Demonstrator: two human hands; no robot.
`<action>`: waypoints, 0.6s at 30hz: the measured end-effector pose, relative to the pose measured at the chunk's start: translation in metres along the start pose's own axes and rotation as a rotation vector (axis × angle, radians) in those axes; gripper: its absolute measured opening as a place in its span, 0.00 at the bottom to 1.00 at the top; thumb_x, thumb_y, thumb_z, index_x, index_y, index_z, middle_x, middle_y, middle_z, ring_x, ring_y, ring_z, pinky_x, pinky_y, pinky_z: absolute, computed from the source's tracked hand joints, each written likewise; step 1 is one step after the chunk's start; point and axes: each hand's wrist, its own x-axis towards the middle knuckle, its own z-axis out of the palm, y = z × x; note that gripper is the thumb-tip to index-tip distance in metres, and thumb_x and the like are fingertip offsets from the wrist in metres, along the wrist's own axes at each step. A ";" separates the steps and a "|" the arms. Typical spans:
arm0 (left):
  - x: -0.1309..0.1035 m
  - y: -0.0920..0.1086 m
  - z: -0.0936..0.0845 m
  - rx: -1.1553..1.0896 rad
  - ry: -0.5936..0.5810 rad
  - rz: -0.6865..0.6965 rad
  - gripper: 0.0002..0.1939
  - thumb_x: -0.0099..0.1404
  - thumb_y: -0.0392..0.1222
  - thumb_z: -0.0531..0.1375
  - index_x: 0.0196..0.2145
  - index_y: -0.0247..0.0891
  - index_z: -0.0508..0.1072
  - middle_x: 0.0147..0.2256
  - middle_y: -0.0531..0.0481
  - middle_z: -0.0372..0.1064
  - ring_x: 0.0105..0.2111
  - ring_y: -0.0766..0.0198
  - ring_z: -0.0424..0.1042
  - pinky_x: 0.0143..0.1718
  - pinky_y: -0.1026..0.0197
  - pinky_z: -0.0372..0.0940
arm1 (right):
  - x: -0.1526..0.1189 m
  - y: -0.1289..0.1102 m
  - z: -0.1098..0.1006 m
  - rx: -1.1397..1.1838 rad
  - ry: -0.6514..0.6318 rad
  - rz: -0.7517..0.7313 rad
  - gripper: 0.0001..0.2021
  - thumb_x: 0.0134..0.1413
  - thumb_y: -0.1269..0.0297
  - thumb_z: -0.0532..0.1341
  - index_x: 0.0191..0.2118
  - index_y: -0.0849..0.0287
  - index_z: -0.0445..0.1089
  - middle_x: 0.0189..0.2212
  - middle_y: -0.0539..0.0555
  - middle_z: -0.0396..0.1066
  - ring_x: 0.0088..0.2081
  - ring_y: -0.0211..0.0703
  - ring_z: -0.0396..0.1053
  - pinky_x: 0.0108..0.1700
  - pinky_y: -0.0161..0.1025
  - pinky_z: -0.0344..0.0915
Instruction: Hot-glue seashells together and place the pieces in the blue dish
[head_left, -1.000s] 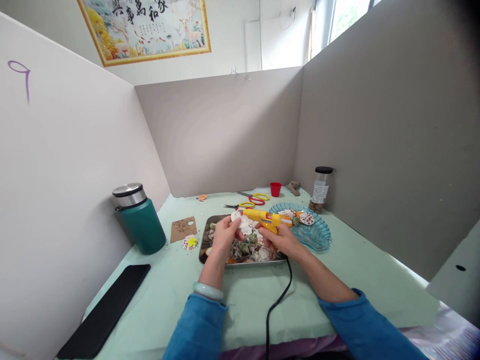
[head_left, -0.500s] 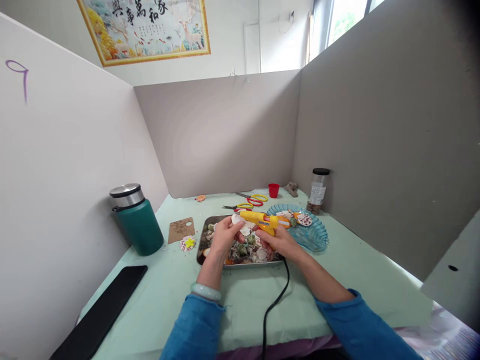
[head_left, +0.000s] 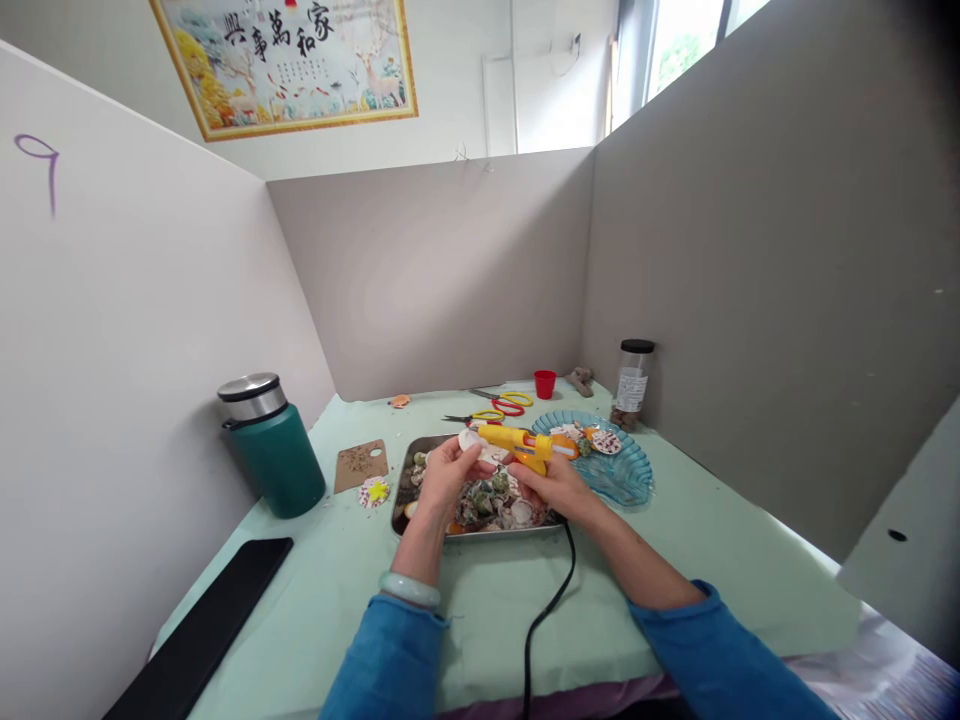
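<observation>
My right hand (head_left: 551, 482) is closed around a yellow hot glue gun (head_left: 510, 438), whose nozzle points left. Pinched in my left hand (head_left: 448, 472) is a white seashell (head_left: 469, 438), right at the nozzle; whether the two touch I cannot tell. Both hands are above a metal tray (head_left: 495, 536) filled with shells (head_left: 480, 505) of mixed colours. From the glue gun a black cord (head_left: 551, 608) runs down over the table's front edge. My hands cover part of the tray.
A blue fluted plate (head_left: 630, 480) with shells lies right of the tray. Left are a brown card (head_left: 361, 465), a spotted shell with a yellow piece (head_left: 373, 491), a green bottle (head_left: 276, 450) and a black slab (head_left: 202, 630). Behind are scissors (head_left: 495, 412), a red cup (head_left: 545, 384) and a jar (head_left: 631, 385).
The view has shifted slightly. My hands keep the white seashell and the glue gun in nearly the same position, with the nozzle still at the shell.
</observation>
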 end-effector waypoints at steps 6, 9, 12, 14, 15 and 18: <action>-0.001 0.002 0.000 -0.053 -0.034 -0.007 0.22 0.49 0.49 0.68 0.37 0.31 0.73 0.27 0.46 0.74 0.26 0.60 0.75 0.30 0.60 0.69 | 0.000 -0.001 0.000 0.029 0.054 0.018 0.18 0.51 0.49 0.62 0.40 0.59 0.68 0.15 0.44 0.63 0.14 0.33 0.58 0.17 0.32 0.57; -0.001 0.002 0.000 -0.054 -0.034 -0.009 0.22 0.49 0.49 0.68 0.37 0.31 0.73 0.27 0.46 0.74 0.26 0.60 0.75 0.31 0.60 0.69 | 0.000 0.000 0.000 0.041 0.059 0.011 0.18 0.52 0.49 0.61 0.40 0.60 0.69 0.16 0.45 0.63 0.14 0.33 0.58 0.17 0.32 0.57; -0.001 0.002 -0.001 -0.051 -0.033 -0.020 0.23 0.48 0.50 0.69 0.37 0.31 0.73 0.26 0.46 0.74 0.25 0.60 0.75 0.30 0.60 0.69 | 0.001 0.000 0.000 0.028 0.057 0.011 0.18 0.51 0.49 0.62 0.39 0.60 0.69 0.15 0.44 0.62 0.14 0.33 0.58 0.17 0.32 0.56; -0.001 0.001 -0.001 -0.051 -0.032 -0.025 0.24 0.47 0.50 0.69 0.37 0.30 0.73 0.25 0.46 0.74 0.24 0.60 0.75 0.29 0.60 0.69 | 0.000 -0.001 0.000 0.016 0.047 0.011 0.18 0.51 0.50 0.61 0.39 0.60 0.69 0.15 0.44 0.62 0.14 0.33 0.57 0.17 0.32 0.56; -0.001 0.001 -0.002 -0.051 -0.032 -0.027 0.24 0.47 0.50 0.69 0.37 0.30 0.73 0.25 0.46 0.74 0.24 0.60 0.75 0.29 0.60 0.69 | 0.000 -0.001 0.000 0.010 0.039 0.011 0.18 0.51 0.50 0.61 0.39 0.60 0.69 0.15 0.44 0.62 0.14 0.32 0.57 0.17 0.32 0.56; 0.000 0.001 -0.002 -0.055 -0.035 -0.026 0.25 0.47 0.50 0.69 0.37 0.30 0.73 0.24 0.46 0.74 0.23 0.61 0.74 0.30 0.60 0.69 | 0.000 0.000 0.001 0.003 0.020 0.017 0.17 0.52 0.50 0.61 0.38 0.60 0.68 0.15 0.44 0.62 0.14 0.32 0.57 0.17 0.31 0.56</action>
